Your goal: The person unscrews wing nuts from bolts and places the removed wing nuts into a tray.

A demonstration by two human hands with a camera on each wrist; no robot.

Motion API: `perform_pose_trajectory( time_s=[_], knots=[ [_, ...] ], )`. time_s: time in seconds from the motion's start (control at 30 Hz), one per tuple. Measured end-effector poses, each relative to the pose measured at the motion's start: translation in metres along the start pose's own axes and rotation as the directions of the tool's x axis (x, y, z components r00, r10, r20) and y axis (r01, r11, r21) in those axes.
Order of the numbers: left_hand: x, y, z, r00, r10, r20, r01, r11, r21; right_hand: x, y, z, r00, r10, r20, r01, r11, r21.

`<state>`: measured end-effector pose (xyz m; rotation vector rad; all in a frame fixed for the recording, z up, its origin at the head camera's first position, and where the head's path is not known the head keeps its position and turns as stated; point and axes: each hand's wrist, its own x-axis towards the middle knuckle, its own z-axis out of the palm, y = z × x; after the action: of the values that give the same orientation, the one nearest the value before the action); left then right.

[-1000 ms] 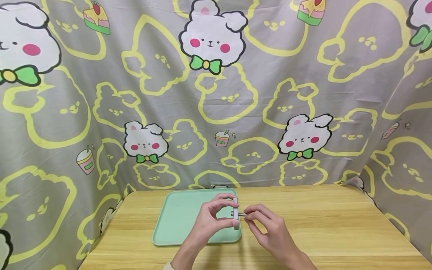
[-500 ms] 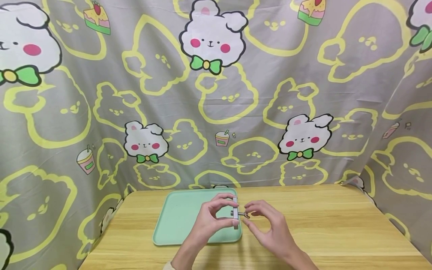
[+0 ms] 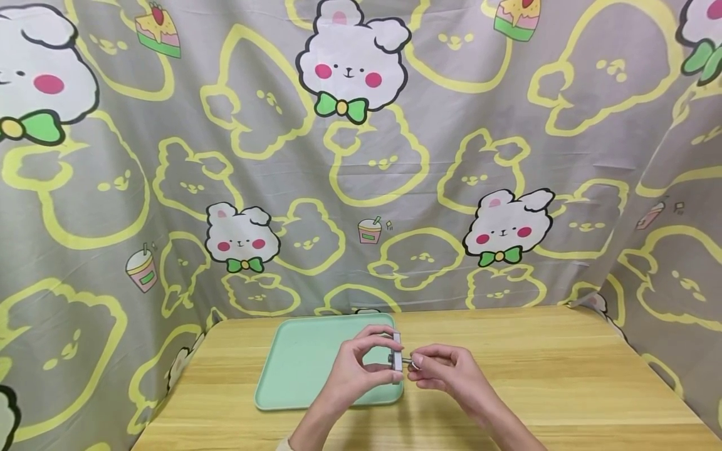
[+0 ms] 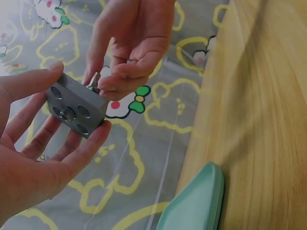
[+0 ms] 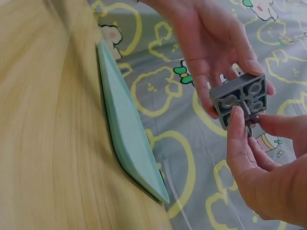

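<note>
My left hand (image 3: 348,369) holds a grey block (image 3: 397,357) by its edges, thumb on one side and fingers on the other, above the tray's right edge. Several round holes show on one face in the left wrist view, with a bolt (image 4: 67,114) through the middle one. The threaded shank (image 5: 246,107) sticks out of the ribbed other face. On its end sits a wing nut (image 4: 94,82), dark in the right wrist view. My right hand (image 3: 454,379) pinches this wing nut between thumb and fingers, which partly hide it.
A light green tray (image 3: 299,363) lies on the wooden table (image 3: 541,369), left of centre and below my left hand. Behind and beside the table hangs a grey curtain (image 3: 316,175) with yellow outlines and white cartoon animals.
Half a second ago my right fingers were spread around the wing nut; now they pinch it again, with the hand turned. The left hand and block have shifted slightly right.
</note>
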<state>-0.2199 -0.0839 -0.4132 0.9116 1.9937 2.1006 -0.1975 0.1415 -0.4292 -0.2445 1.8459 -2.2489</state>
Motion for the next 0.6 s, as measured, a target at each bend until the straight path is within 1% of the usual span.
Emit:
perform_pose_trajectory(
  time_s=[0.1, 0.13, 0.2, 0.27, 0.3, 0.33, 0.37, 0.4, 0.43, 0.47, 0.53, 0.57, 0.6],
  knots=[
    [0.0, 0.0, 0.001, 1.0, -0.001, 0.004, 0.001, 1.0, -0.001, 0.0, 0.0, 0.0, 1.0, -0.008, -0.017, 0.007, 1.0, -0.017],
    [0.0, 0.0, 0.001, 1.0, -0.002, 0.005, 0.002, 1.0, -0.001, 0.0, 0.001, 0.001, 0.999, -0.023, -0.028, 0.022, 0.999, -0.035],
    [0.0, 0.0, 0.0, 1.0, -0.005, 0.004, 0.005, 1.0, -0.004, 0.0, 0.002, 0.002, 0.996, -0.08, -0.048, 0.076, 0.993, -0.089],
    [0.0, 0.0, 0.0, 1.0, -0.007, 0.0, 0.007, 1.0, -0.01, 0.0, 0.003, 0.004, 0.985, -0.159, -0.067, 0.146, 0.975, -0.169],
    [0.0, 0.0, -0.001, 1.0, -0.008, -0.002, 0.008, 1.0, -0.016, 0.0, 0.004, 0.005, 0.974, -0.213, -0.072, 0.193, 0.957, -0.219],
    [0.0, 0.0, -0.002, 1.0, -0.011, -0.006, 0.011, 1.0, -0.019, 0.0, 0.005, 0.007, 0.958, -0.277, -0.074, 0.248, 0.93, -0.272],
    [0.0, 0.0, -0.002, 1.0, -0.014, -0.009, 0.014, 1.0, -0.024, 0.0, 0.006, 0.009, 0.933, -0.355, -0.063, 0.316, 0.89, -0.328],
    [0.0, 0.0, -0.003, 1.0, -0.016, -0.013, 0.016, 0.999, -0.03, 0.0, 0.008, 0.01, 0.9, -0.433, -0.048, 0.384, 0.84, -0.383],
    [0.0, 0.001, -0.004, 1.0, -0.02, -0.017, 0.019, 0.999, -0.032, 0.001, 0.009, 0.011, 0.855, -0.518, -0.02, 0.458, 0.773, -0.439],
    [0.0, 0.001, -0.004, 1.0, -0.024, -0.02, 0.023, 0.999, -0.033, 0.001, 0.01, 0.012, 0.805, -0.593, 0.01, 0.523, 0.7, -0.486],
    [0.0, 0.002, -0.006, 0.999, -0.031, -0.023, 0.03, 0.999, -0.035, 0.003, 0.013, 0.013, 0.675, -0.732, 0.092, 0.64, 0.519, -0.566],
    [0.0, 0.002, -0.006, 0.999, -0.03, -0.025, 0.029, 0.999, -0.032, 0.004, 0.014, 0.012, 0.609, -0.78, 0.142, 0.687, 0.429, -0.587],
    [0.0, 0.002, -0.007, 0.999, -0.029, -0.026, 0.028, 0.999, -0.024, 0.005, 0.014, 0.011, 0.551, -0.813, 0.186, 0.718, 0.349, -0.602]
  ],
)
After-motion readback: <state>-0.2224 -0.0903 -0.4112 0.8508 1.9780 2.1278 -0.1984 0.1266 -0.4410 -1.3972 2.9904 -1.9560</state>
